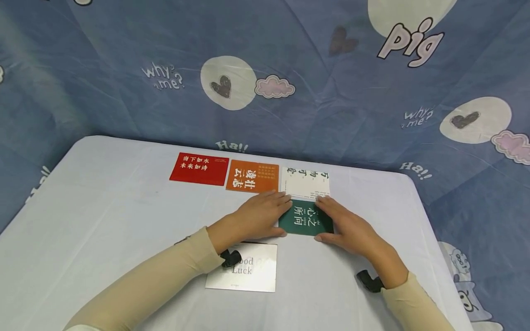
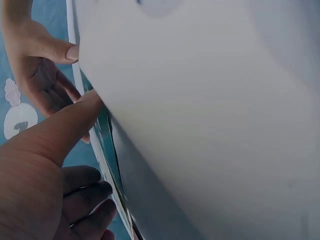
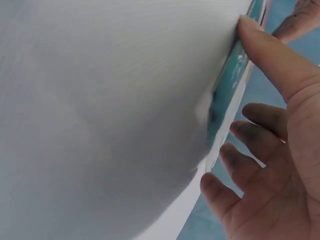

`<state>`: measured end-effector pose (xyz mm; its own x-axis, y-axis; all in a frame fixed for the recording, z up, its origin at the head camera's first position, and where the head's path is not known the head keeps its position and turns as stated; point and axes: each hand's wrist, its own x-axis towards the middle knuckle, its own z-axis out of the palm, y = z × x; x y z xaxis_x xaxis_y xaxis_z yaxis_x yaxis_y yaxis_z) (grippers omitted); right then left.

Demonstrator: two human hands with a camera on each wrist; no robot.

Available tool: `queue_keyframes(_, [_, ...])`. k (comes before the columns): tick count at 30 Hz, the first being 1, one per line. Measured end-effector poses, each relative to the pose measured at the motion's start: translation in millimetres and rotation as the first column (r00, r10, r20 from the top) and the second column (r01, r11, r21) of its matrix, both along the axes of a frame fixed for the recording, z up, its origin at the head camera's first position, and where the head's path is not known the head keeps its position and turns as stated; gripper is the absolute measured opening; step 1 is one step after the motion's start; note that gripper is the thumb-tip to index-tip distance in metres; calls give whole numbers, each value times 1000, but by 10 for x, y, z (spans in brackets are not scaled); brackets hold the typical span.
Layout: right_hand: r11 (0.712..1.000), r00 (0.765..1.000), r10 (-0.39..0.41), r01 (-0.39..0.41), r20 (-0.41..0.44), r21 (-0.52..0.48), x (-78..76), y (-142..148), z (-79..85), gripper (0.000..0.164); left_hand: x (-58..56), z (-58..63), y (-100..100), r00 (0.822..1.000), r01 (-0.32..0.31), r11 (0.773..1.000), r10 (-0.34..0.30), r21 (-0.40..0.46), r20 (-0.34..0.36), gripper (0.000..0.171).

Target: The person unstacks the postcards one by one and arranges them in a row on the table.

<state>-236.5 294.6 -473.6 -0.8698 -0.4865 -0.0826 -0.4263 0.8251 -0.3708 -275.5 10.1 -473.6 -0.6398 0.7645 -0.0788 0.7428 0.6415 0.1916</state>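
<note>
A green card [image 1: 304,218] with white characters lies close against the near edge of a cream card [image 1: 306,181]. My left hand [image 1: 261,216] holds its left end, fingers at the far corner and thumb by the near corner. At the right end my right hand [image 1: 352,227] spans it the same way, with the index finger at the far edge and the thumb at the near edge. The right wrist view shows that thumb [image 3: 255,37] against the card's teal edge [image 3: 227,90]. Left of the cream card lie an orange card [image 1: 252,177] and a red card [image 1: 199,169].
A silvery "Good Luck" card [image 1: 256,276] lies nearer the body, partly covered by the left wrist and its black strap mount [image 1: 230,258]. A white cloth covers the table [image 1: 124,207]. Behind it hangs a blue printed curtain [image 1: 314,115].
</note>
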Motion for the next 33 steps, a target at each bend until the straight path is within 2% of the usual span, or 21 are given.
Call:
queue_keyframes(6, [1000, 999, -16, 15, -39, -13, 51, -67, 29, 92, 30, 66, -124, 999, -30, 999, 28, 45, 40, 79])
queue_keyframes(11, [999, 999, -22, 21, -49, -29, 146, -169, 86, 90, 61, 110, -289, 1000, -23, 998, 22, 50, 22, 76])
queue_keyframes(15, [1000, 998, 6, -7, -69, -17, 245, -290, 149, 92, 126, 158, -455, 999, -35, 998, 35, 60, 9, 77])
queue_keyframes(19, [998, 990, 67, -69, -120, -11, 392, -472, 171, 93, 303, 186, -678, 995, -88, 993, 85, 76, 45, 81])
queue_keyframes(22, [991, 978, 127, -130, -164, -9, 531, -624, 135, 92, 495, 173, -874, 987, -131, 989, 123, 69, 100, 88])
queue_keyframes(25, [984, 968, 174, -177, -183, -2, 671, -746, 86, 92, 691, 148, -1048, 981, -142, 988, 132, 65, 142, 95])
queue_keyframes(29, [980, 966, 198, -201, -167, 0, 800, -872, 52, 95, 910, 129, -1228, 983, -138, 986, 126, 89, 131, 100])
queue_keyframes(33, [979, 968, 202, -203, -151, 8, 886, -963, 46, 97, 1075, 116, -1376, 985, -154, 983, 145, 96, 91, 105])
